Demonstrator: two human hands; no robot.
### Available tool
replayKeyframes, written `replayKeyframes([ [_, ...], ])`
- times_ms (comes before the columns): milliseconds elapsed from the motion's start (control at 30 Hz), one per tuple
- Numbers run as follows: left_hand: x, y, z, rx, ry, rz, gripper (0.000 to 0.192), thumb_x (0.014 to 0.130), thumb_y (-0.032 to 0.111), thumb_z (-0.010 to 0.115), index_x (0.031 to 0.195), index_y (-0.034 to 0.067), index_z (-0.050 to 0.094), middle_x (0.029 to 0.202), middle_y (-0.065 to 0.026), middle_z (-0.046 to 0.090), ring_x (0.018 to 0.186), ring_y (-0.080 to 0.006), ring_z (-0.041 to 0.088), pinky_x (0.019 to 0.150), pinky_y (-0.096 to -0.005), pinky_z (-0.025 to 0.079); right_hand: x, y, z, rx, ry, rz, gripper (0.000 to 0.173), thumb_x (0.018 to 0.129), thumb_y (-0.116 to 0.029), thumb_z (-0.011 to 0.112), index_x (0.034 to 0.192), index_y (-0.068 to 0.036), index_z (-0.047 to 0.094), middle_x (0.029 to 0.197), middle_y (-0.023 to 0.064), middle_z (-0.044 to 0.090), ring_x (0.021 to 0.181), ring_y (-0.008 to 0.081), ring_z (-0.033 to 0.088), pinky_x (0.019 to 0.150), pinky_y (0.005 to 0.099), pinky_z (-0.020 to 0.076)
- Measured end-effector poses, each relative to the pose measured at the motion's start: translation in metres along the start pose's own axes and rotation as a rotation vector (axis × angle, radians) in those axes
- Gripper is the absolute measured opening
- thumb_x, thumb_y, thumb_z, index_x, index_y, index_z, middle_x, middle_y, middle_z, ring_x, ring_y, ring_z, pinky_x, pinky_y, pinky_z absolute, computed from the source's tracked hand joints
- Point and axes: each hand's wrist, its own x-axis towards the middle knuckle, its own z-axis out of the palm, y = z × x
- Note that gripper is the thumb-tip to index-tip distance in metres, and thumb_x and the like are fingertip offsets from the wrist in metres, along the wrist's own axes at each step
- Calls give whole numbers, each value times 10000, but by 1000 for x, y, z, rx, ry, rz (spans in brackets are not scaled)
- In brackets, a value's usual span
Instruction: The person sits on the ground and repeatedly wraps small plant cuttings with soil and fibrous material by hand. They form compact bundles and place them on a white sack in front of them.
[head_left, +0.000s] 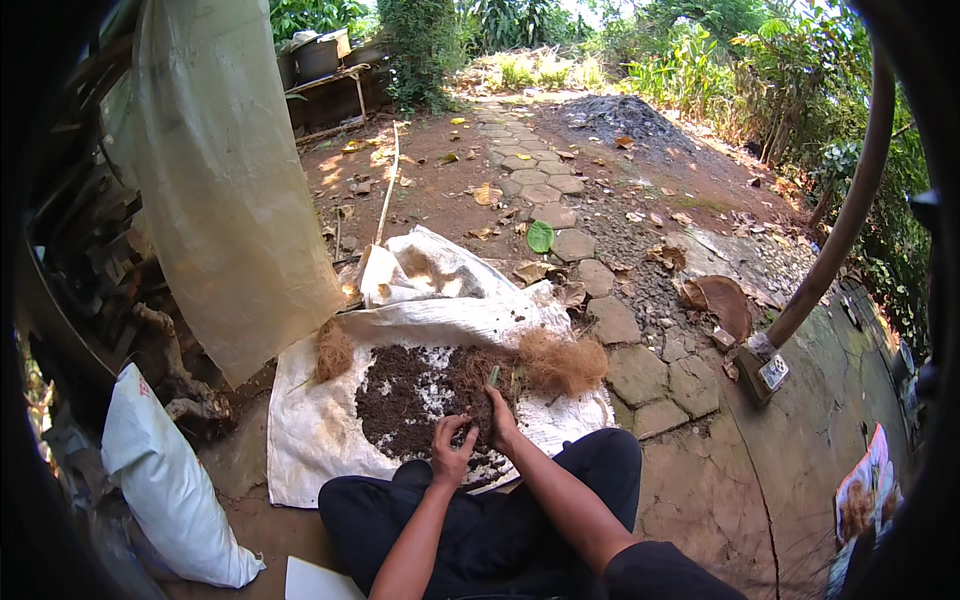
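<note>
Between my hands is a dark clump of soil and fibre (481, 421) with a short green stem (493, 376) rising from it. My right hand (501, 420) is closed around the clump's right side. On its left, my left hand (451, 450) has bent fingers spread close to the clump; whether they press on it is unclear. Loose dark soil (394, 401) lies under and left of the hands on a white woven sack (315, 450). A large tuft of brown fibre (566, 364) rests at the sack's right, a smaller fibre tuft (334, 352) at its left.
A full white sack (169, 480) stands at the left, below a hanging plastic sheet (225, 187). Stone pavers (615, 319) run away from the sack. At the right, a wooden pole (832, 247) rises from a block (761, 371). A white board edge (319, 581) shows beside my leg.
</note>
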Motion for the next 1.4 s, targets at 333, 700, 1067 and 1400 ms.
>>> replayKeyframes([
  [333,-4,-2,6,-96,-64,-67,281,899,159,707,1138,48,610,1195,-122,552,1169,-263,553,1036,-365,416,-5,-3,9,56,-10,11,476,935,-551,530,984,-85,612,821,107,651,722,258,648,698,419,550],
  [700,0,-30,3,-394,-192,-129,426,902,180,672,1320,113,617,1433,-127,405,1420,-278,346,1148,-423,354,-5,-10,13,104,-8,9,478,936,-536,527,1001,-71,611,830,108,664,716,254,656,688,370,559],
  [1067,-3,-5,-7,25,-104,-368,352,952,362,664,968,13,623,802,-64,631,737,-139,606,665,-318,472,-1,-9,7,113,-5,-43,486,945,-546,528,1003,-70,608,825,96,664,728,256,664,675,384,558],
  [1400,-4,-7,-6,-80,-363,-424,502,967,481,624,1015,-12,704,787,-60,681,739,-115,601,700,-313,482,-3,-5,11,7,74,-66,473,939,-542,560,997,-75,600,793,108,657,679,261,662,633,396,556],
])
